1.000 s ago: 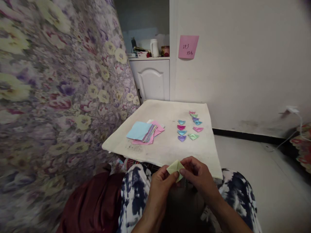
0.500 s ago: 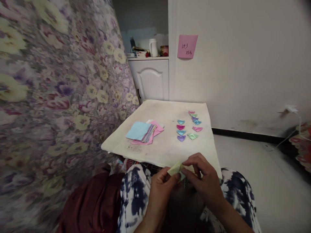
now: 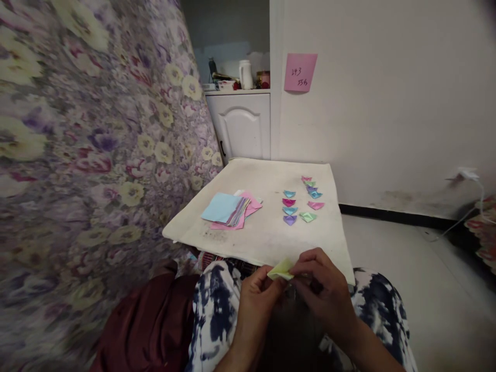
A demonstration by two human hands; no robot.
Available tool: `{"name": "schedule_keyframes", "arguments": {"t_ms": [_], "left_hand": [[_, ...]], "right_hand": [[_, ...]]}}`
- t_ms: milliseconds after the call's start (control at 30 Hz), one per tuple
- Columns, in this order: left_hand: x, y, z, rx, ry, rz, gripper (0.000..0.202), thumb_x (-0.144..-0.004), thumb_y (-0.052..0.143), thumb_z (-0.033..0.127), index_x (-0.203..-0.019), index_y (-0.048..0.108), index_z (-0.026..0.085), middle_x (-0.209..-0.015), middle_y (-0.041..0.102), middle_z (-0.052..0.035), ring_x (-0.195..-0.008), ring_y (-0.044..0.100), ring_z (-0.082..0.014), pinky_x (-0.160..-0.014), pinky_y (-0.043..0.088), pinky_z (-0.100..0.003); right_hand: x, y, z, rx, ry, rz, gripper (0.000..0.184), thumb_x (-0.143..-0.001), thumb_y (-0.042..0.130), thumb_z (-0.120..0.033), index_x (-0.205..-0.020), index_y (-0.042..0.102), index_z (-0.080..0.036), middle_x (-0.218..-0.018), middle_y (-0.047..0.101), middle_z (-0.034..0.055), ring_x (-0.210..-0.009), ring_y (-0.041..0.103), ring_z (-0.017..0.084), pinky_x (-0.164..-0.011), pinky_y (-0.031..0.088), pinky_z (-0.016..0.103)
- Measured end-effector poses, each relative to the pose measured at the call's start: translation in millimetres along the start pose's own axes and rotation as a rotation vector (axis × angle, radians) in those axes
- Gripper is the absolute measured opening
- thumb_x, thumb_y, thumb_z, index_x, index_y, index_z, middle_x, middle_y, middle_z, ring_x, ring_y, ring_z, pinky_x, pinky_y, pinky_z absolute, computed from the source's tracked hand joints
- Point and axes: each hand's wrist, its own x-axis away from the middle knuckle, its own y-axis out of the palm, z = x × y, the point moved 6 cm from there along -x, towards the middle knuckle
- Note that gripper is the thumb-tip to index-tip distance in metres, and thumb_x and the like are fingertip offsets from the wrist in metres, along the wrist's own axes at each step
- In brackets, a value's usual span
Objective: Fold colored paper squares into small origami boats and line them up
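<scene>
A pale yellow-green piece of folded paper (image 3: 282, 269) is held in front of the table's near edge, above my lap. My left hand (image 3: 260, 289) pinches its left side between thumb and fingers. At its right end, the fingers of my right hand (image 3: 323, 281) are closed on the paper; the exact grip of the thumb is partly hidden. On the right half of the table lie several small folded paper boats (image 3: 290, 220) in blue, purple, pink and green, set in two rough columns. A stack of square paper sheets (image 3: 220, 207), light blue on top, rests on the left half.
The cream-covered table (image 3: 256, 248) stands before my knees. A floral curtain (image 3: 116, 155) hangs along the left, above dark red cloth (image 3: 151, 320). Behind are a white cabinet (image 3: 244, 124) and a wall with a pink note (image 3: 300, 72). A white plug and cable (image 3: 467, 174) are at right.
The folded paper has turned in my hands and now looks narrower and more closed. My right fingers have shifted slightly along its right end, while my left hand keeps its pinch.
</scene>
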Motion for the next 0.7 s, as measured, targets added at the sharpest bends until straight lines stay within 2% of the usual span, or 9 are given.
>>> {"name": "schedule_keyframes", "arguments": {"t_ms": [100, 200, 367, 533, 700], "left_hand": [[1.7, -0.6, 2.7, -0.012, 0.007, 0.018, 0.016, -0.072, 0.063, 0.03, -0.069, 0.061, 0.014, -0.045, 0.051, 0.005, -0.044, 0.041, -0.0091, -0.046, 0.029, -0.02], [3.1, -1.3, 2.6, -0.029, 0.018, 0.014, 0.012, -0.073, 0.06, 0.026, -0.069, 0.06, 0.015, -0.046, 0.05, 0.0052, -0.045, 0.04, -0.0092, -0.045, 0.028, -0.02], [6.3, 0.3, 6.3, -0.043, 0.055, -0.028, 0.012, -0.076, 0.058, 0.025, -0.069, 0.06, 0.015, -0.052, 0.048, 0.005, -0.05, 0.039, -0.0089, -0.047, 0.029, -0.019], [9.8, 5.7, 13.4, -0.028, 0.056, -0.062, 0.016, -0.075, 0.061, 0.028, -0.067, 0.059, 0.015, -0.05, 0.044, 0.0062, -0.049, 0.037, -0.0082, -0.046, 0.027, -0.019], [10.4, 9.0, 10.7, 0.025, -0.011, -0.076, 0.02, -0.074, 0.064, 0.033, -0.074, 0.062, 0.014, -0.052, 0.049, 0.0049, -0.047, 0.042, -0.0089, -0.046, 0.031, -0.019]], "right_hand": [[4.4, -2.5, -8.3, 0.065, -0.139, 0.045, 0.019, -0.078, 0.056, -0.002, -0.085, 0.064, -0.018, -0.084, 0.052, 0.0041, -0.073, 0.054, 0.013, -0.059, 0.046, 0.023], [6.9, -3.9, -12.1, 0.107, -0.189, 0.078, 0.019, -0.077, 0.059, -0.002, -0.087, 0.065, -0.018, -0.084, 0.051, 0.0044, -0.073, 0.054, 0.014, -0.059, 0.048, 0.023], [7.2, -1.5, -14.9, 0.11, -0.188, 0.061, 0.022, -0.071, 0.072, -0.014, -0.092, 0.064, -0.017, -0.088, 0.05, 0.006, -0.076, 0.054, 0.016, -0.061, 0.05, 0.026], [4.5, 1.3, -11.5, 0.074, -0.155, 0.048, 0.016, -0.078, 0.06, -0.005, -0.089, 0.064, -0.017, -0.083, 0.053, 0.0048, -0.073, 0.055, 0.014, -0.06, 0.048, 0.024], [-1.2, 2.0, -6.2, 0.081, -0.118, -0.011, 0.014, -0.079, 0.058, -0.006, -0.086, 0.065, -0.017, -0.079, 0.055, 0.0043, -0.068, 0.055, 0.013, -0.058, 0.047, 0.023]]}}
